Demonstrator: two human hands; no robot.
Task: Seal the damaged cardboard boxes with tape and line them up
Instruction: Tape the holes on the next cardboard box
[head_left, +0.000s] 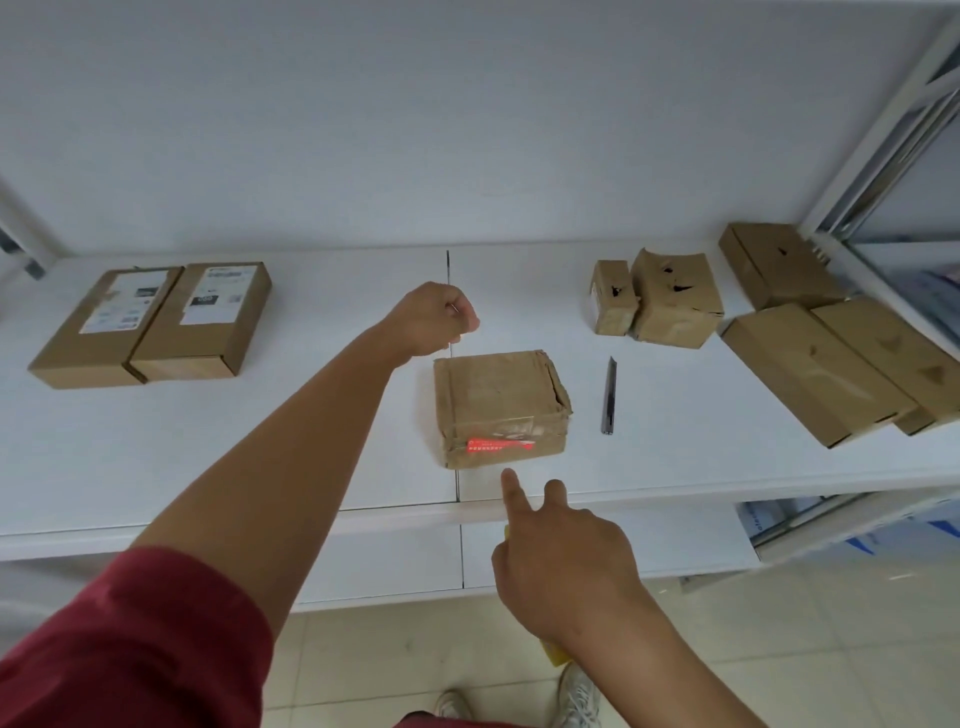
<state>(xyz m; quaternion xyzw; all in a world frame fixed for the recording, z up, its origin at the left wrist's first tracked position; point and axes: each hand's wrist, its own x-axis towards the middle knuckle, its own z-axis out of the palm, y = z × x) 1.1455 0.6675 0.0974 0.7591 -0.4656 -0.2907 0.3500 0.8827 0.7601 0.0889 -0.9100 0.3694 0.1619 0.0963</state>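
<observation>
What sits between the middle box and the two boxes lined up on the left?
Nothing visible on the table there. Only the person's left forearm crosses above that stretch, from the middle box toward the left pair. The knife lies on the other side.

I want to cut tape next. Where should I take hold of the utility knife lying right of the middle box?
Grip the utility knife round its dark lower handle, coming from above and the near end. It lies flat, lengthwise away from you, with bare shelf on both sides.
</observation>
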